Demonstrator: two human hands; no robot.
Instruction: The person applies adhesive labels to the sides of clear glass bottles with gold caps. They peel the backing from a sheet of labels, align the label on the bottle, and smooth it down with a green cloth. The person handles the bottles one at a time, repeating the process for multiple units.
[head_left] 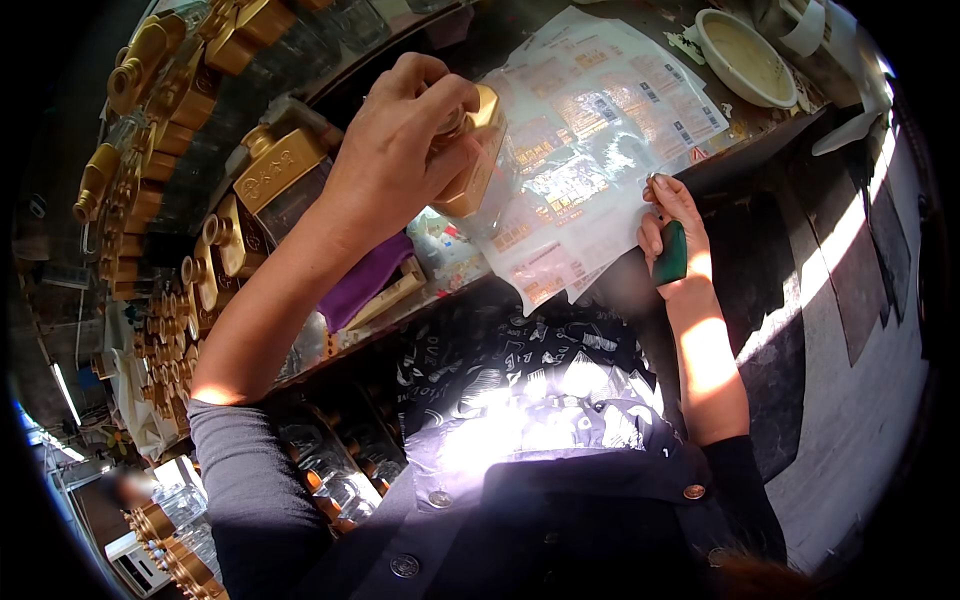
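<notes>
My left hand point(395, 145) is raised over the bench, its fingers wrapped round the neck end of a gold bottle point(478, 170) that is tilted above printed sheets. My right hand point(682, 212) is at the sheets' right edge, fingers curled in. Against its palm lies a dark green flat piece point(671, 252); its exact kind I cannot make out. The thumb and forefinger meet close to the sheets, and whatever may be between them is too small to name. Under both hands spread glossy translucent label sheets point(630, 215) with orange print, overlapping one another.
A white oval bowl point(708, 28) of cloudy liquid stands at the bench's far right. A purple cloth point(368, 283) lies by a wooden strip point(390, 297) at the near edge. Several gold bottles point(283, 170) crowd the left side. Clear glass bottles point(345, 490) sit low, below the bench.
</notes>
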